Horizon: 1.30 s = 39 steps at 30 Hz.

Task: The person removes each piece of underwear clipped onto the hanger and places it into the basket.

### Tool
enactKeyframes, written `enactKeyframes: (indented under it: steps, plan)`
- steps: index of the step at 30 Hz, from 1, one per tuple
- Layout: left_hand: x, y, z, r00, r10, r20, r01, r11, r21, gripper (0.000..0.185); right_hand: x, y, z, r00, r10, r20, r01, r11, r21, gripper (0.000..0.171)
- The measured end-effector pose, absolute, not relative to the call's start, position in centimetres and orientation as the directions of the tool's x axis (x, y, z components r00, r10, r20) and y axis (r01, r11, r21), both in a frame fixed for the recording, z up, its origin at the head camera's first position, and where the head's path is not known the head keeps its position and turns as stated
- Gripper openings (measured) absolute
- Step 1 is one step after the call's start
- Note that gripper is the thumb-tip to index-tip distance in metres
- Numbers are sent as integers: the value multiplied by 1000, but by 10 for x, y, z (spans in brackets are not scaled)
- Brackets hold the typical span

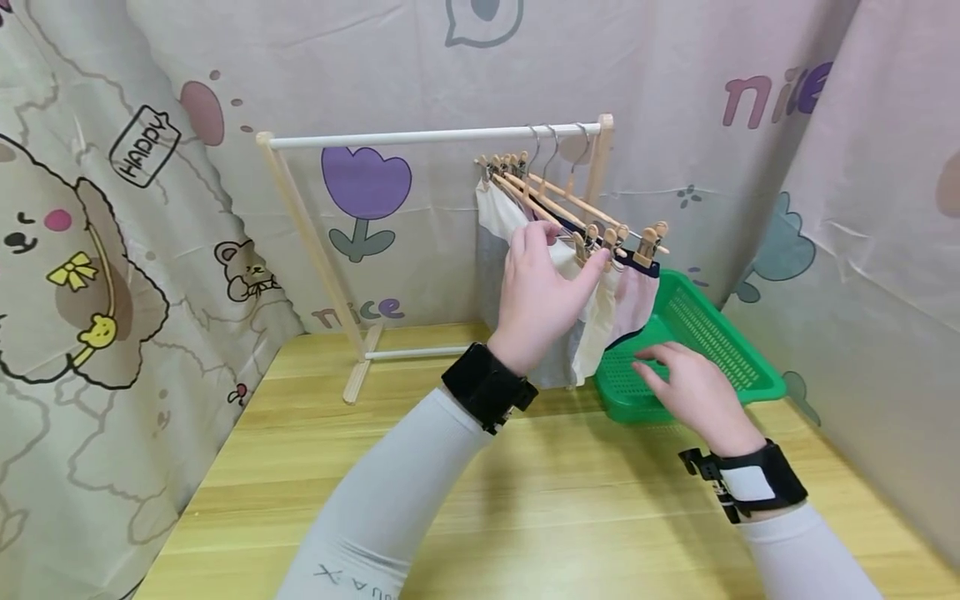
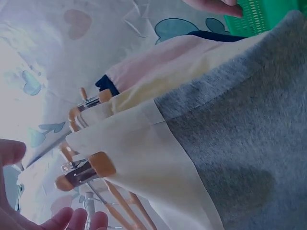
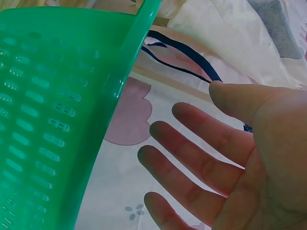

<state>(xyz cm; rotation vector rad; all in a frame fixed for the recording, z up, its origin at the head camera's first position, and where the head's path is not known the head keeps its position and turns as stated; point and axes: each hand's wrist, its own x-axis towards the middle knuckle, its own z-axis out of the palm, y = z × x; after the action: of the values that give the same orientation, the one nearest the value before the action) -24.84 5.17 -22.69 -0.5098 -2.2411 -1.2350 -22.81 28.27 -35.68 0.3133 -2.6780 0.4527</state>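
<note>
Soft grey cloth (image 2: 249, 143) meets left hand (image 1: 542, 296), fingers relaxed; right hand (image 1: 693, 392) spread above perforated green basket (image 1: 720, 342)

Counts:
- 1 wooden rack (image 1: 315, 242) with 1 white rail (image 1: 420, 137).
- 3 metal hooks (image 1: 553, 142) on the rail, so 3 wooden hangers (image 1: 558, 204).
- Clips (image 1: 651, 240) at the hangers' near ends: at least 4 visible; far-end cluster too crowded to count.
- 1 green basket (image 1: 750, 375).
- 2 hands: left hand (image 1: 542, 292), right hand (image 1: 693, 387).
- 2 black wristbands (image 1: 487, 387).
</note>
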Motion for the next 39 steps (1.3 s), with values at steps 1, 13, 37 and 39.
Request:
enactKeyframes:
  steps: [1,13,37,39]
  plan:
    - [-250,53,-226,-787,74,613,553,525,647,59,-228,282,-356,-890,-150,430,-284,921,-266,28]
    - [-269,59,-221,-788,115,605,516,660,546,50,-226,279,-357,-884,-141,445,-285,918,-276,24]
    - [-276,31,-228,-778,47,626,482,683,549,18,-225,278,-356,-881,-133,453,-278,922,-270,23]
    - [-277,29,-229,-777,51,627,471,709,526,19,-225,277,-356,-882,-134,452,-277,922,-269,24]
